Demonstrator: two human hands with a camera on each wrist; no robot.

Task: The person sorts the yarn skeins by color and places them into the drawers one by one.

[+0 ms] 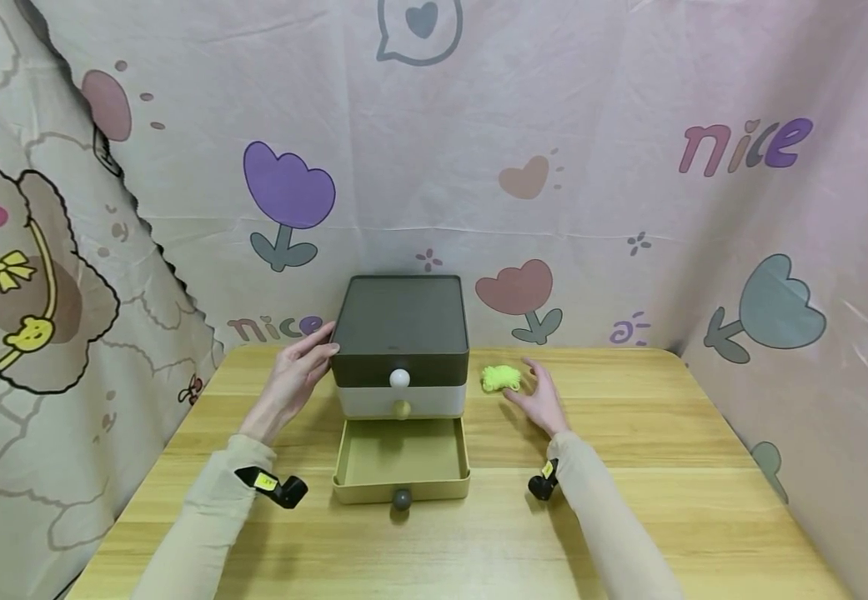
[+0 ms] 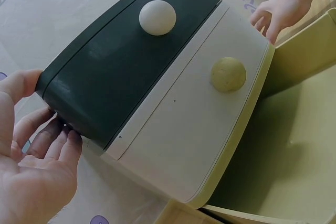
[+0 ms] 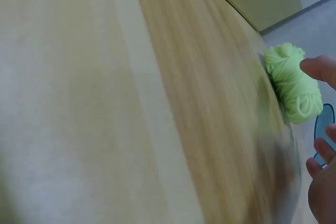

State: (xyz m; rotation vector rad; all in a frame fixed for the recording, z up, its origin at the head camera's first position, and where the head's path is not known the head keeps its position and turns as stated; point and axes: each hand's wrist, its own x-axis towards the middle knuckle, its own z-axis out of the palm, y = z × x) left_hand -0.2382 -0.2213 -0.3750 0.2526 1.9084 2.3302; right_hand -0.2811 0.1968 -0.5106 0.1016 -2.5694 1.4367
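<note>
A small desktop drawer unit [image 1: 407, 317] with a dark top drawer, a white middle drawer [image 1: 362, 402] and a yellow-green bottom drawer [image 1: 362, 492] stands on the table. The bottom drawer is pulled out, its visible floor bare. My left hand [image 1: 293, 383] touches the unit's upper left side; its thumb [image 2: 23, 85] lies at the top corner and the fingers along the side. To the unit's right lies a bright yellow-green skein of yarn [image 1: 501, 377]. Beside it my right hand [image 1: 542, 403] is spread, thumb and fingers apart, with a gap to the yarn in the right wrist view.
The wooden table [image 1: 629, 483] extends around the unit. A patterned cloth [image 1: 591, 192] hangs behind the table's far edge and along both sides. Round knobs stick out from the drawers, with a grey knob [image 1: 401, 500] on the pulled-out one.
</note>
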